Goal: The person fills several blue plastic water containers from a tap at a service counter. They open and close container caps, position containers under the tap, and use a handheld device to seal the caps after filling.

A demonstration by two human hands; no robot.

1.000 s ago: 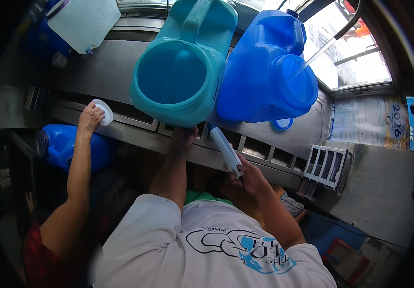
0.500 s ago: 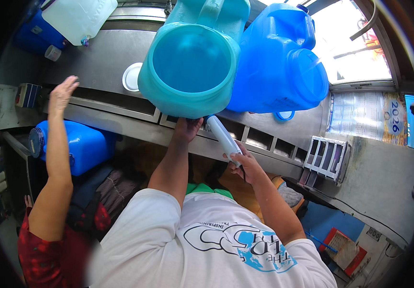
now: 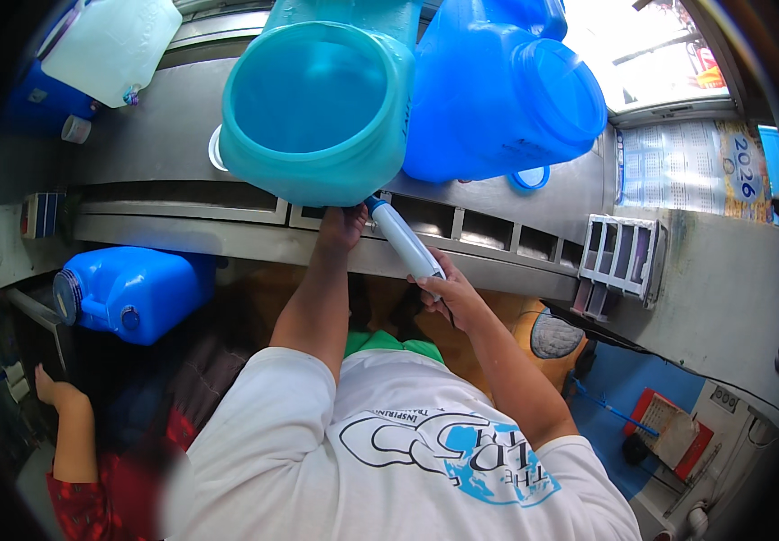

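A teal plastic water container (image 3: 385, 153) lies tilted on the counter, its wide round mouth uncovered and facing me. Under its lower edge is my left hand (image 3: 344, 227), fingers curled; whatever they grip is hidden by the container. My right hand (image 3: 448, 290) is closed round the near end of a white cylindrical hand tool (image 3: 403, 242). A blue collar tops that tool, which slants up to the container's underside, close to my left hand. A dark cord hangs from the right-hand end. Right of the teal container lies a blue one (image 3: 470, 108), its round lid facing me.
A blue ring lid (image 3: 530, 178) and a white lid (image 3: 216, 149) rest on the steel counter (image 3: 159, 117). Another blue container (image 3: 159, 288) stands below at left, near a person in a red sleeve (image 3: 82, 505). A grey rack (image 3: 622, 257) is fixed at right, below a calendar sheet (image 3: 678, 167).
The view has shifted, so the counter and containers sit further left and up. The other person's raised arm has dropped away from the counter. My hands keep nearly the same hold.
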